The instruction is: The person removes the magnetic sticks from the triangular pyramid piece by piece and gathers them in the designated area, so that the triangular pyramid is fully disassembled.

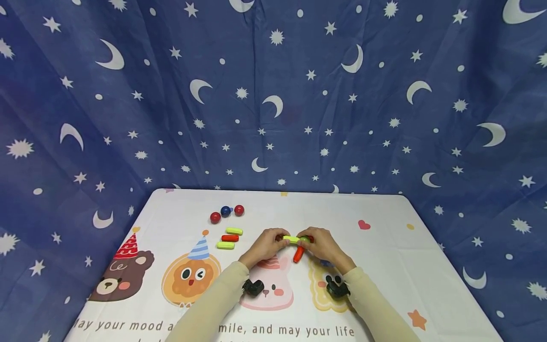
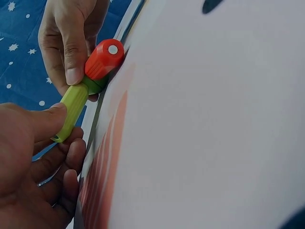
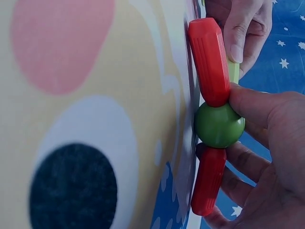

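Observation:
A green ball (image 3: 220,126) joins two red rods, one (image 3: 209,62) on each side in the right wrist view, and a yellow-green rod (image 2: 73,109). My left hand (image 1: 269,244) pinches the yellow-green rod near its outer end between thumb and fingers. My right hand (image 1: 321,244) grips the green ball, its thumb where ball and rods meet. One red rod (image 1: 298,254) points toward the front edge in the head view; the other (image 3: 209,179) lies partly against the right fingers. The joined pieces are at the tabletop, between both hands.
Left of the hands lie two yellow-green rods (image 1: 234,231) with a red rod (image 1: 230,238) between them. Behind these are two red balls (image 1: 215,217) and a blue ball (image 1: 225,211). A starry blue curtain (image 1: 273,95) hangs behind the printed white tabletop (image 1: 384,266).

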Available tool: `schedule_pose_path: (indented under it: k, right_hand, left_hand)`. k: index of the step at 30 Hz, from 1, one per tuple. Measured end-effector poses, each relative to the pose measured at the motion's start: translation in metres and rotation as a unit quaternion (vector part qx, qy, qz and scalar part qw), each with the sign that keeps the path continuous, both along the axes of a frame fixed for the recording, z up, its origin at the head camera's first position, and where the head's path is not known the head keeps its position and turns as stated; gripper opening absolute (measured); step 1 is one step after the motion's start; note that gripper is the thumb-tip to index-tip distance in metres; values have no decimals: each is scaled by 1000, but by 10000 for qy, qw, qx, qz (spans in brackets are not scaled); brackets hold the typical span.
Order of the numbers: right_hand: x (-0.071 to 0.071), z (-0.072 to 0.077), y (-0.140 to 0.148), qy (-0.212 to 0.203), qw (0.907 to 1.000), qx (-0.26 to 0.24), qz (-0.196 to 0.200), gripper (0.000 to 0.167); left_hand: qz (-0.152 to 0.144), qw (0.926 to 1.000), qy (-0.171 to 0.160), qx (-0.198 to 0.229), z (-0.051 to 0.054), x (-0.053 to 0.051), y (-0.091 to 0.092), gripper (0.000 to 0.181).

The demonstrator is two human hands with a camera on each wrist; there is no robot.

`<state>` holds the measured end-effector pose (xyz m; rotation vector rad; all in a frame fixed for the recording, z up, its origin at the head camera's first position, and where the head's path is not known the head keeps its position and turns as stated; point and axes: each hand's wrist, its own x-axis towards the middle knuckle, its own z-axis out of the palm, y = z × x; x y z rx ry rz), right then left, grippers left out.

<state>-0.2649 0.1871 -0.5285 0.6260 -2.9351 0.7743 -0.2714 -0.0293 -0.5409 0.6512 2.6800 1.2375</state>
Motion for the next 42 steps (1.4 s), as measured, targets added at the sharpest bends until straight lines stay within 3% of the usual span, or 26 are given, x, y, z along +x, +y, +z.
schedule_pose_path:
  k: [22,31,42]
  right_hand:
    - [2,1,0,89,9996,-29,261,23]
    - [0,4,-1,-162,9997,-153,101,25]
    - [-2,10,4,-774,9966,-123,236,28]
  left_hand:
    - [45,9999,56,94,-2,4,-3,19]
    - [196,9994,-110,274,0,5,-10,20]
    - [428,9978,-198,467,6,17,-24,19]
